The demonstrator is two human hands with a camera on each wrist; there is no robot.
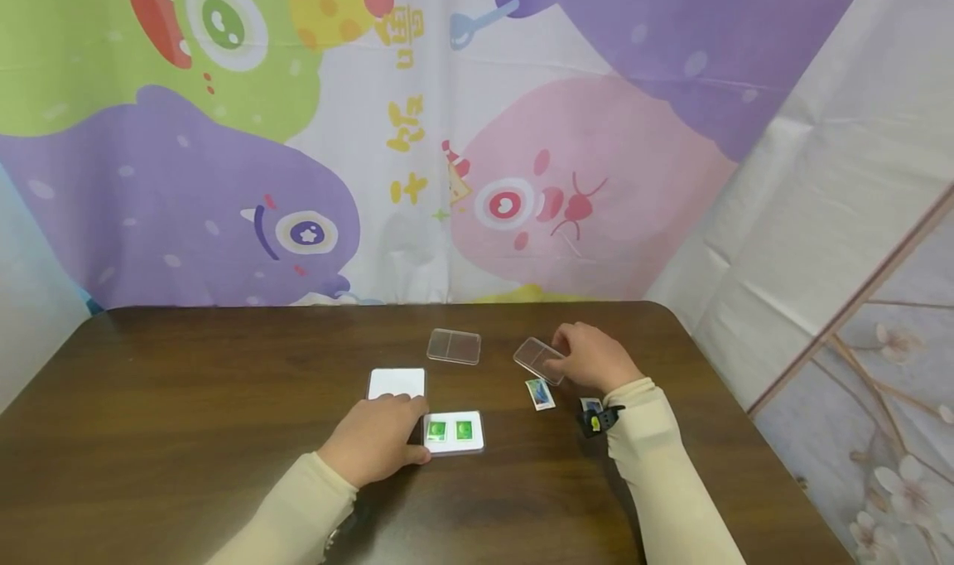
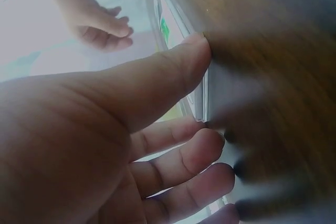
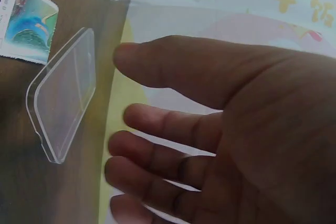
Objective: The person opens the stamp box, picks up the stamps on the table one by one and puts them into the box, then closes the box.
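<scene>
A white-backed case (image 1: 450, 447) bearing two green stamps (image 1: 464, 430) is touched at its edge by the thumb of the left hand (image 1: 373, 439), whose fingers are loosely bent near a plain white rectangle (image 1: 397, 381). The thumb and fingers of the right hand (image 1: 596, 358) are spread apart beside a clear divided case (image 1: 532, 355) on the surface (image 1: 224, 432). A blue-green stamp (image 1: 540, 394) is seen near it.

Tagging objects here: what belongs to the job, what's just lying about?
In the job, likely:
white panel with two green stamps, by the left hand
plain white panel
clear case near the right hand
similar clear case farther left
loose stamp
second stamp, partly hidden

Just around, likely:
cartoon backdrop
black wristband
</scene>
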